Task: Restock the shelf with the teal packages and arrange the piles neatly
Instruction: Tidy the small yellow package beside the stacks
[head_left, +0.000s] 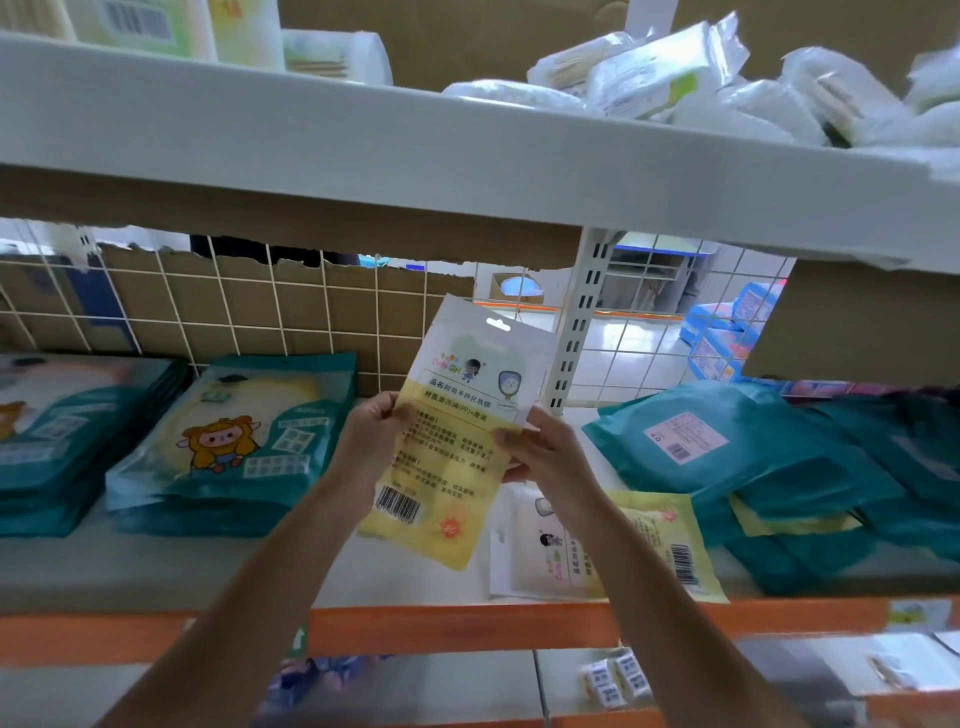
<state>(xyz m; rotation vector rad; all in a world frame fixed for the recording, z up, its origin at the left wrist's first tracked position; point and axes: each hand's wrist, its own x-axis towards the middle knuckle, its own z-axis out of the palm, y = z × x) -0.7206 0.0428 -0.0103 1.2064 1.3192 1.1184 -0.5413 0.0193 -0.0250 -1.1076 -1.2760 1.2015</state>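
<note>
- Packet (457, 431), flat, yellow and white, held up over the middle of the white shelf (156, 566), clear of its surface, tilted with the hang-hole end up and the barcode end low.
- Left hand (371, 436) pinching the packet's left edge, thumb on the printed face.
- Right hand (540, 452) pinching the right edge, thumb likewise on the face.
- Teal packages on the same shelf: a neat stack (234, 441) just left of the left hand, cartoon side up; a second stack (62, 431) just beside it at the far left; a loose, slumped heap (753, 457) on the right, label sides up.
- Second yellow packet (654, 540) lying flat near the orange front edge (467, 629), partly under the right forearm, beside the heap.
- Wire grid (260, 301) at the back, cardboard behind it.
- Upper shelf (363, 145) loaded with white wrapped packs (675, 78).
</note>
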